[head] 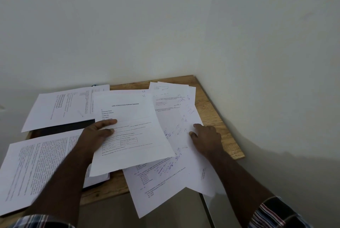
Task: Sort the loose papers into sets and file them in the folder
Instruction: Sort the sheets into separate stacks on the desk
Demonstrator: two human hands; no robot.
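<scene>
Both arms reach far out. The left hand (99, 132) pinches with thumb on top. The right hand (206, 135) lies flat, fingers straight.

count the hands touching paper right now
2. The left hand pinches the letter sheet at its left edge, thumb on top. The right hand rests fingertips on the scribbled sheets at the right. No other hands show.

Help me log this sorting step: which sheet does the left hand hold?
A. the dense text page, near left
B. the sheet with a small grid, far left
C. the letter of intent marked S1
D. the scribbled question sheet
C: the left hand pinches the letter of intent marked S1, thumb on top.
</scene>
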